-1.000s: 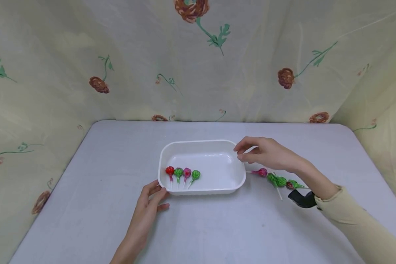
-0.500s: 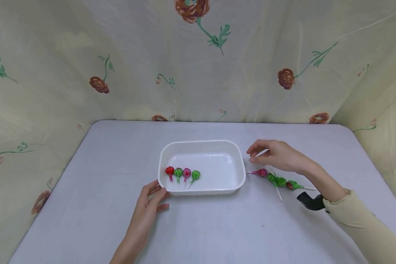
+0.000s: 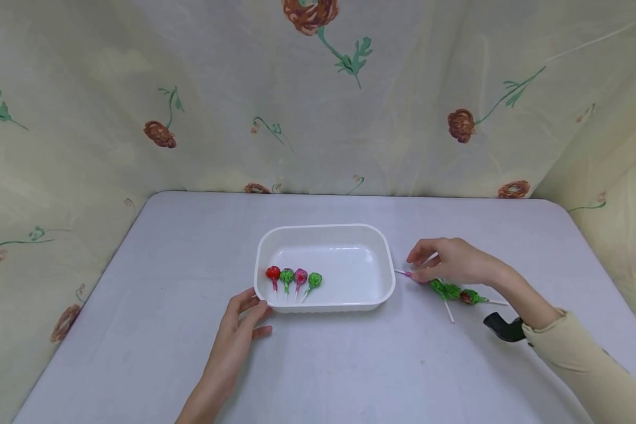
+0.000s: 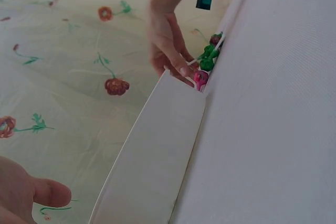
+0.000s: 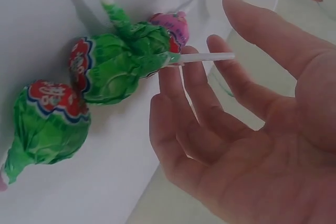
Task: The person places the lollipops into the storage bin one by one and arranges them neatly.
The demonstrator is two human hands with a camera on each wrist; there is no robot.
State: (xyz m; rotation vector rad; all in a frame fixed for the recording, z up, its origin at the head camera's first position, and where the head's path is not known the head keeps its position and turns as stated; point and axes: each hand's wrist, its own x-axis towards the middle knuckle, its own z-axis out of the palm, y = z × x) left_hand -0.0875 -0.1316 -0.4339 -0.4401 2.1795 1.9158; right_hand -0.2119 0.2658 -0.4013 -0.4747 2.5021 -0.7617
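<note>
A white plastic tray stands mid-table, with a red lollipop, a pink lollipop and two green ones lying in a row in its left part. My left hand rests at the tray's front left corner, fingertips against the rim. Right of the tray, my right hand hovers over another pink lollipop, partly covering it in the head view. The right thumb and fingers are apart, with nothing pinched between them. Several green-wrapped lollipops lie beside that hand, sticks pointing different ways.
The table has a pale cover. A floral curtain hangs behind it and along the sides. A black curved piece sticks out from the right wrist by the sleeve.
My right hand has moved from the tray's right rim, rightward and down to the loose pink lollipop. My left hand and the tray have stayed in place.
</note>
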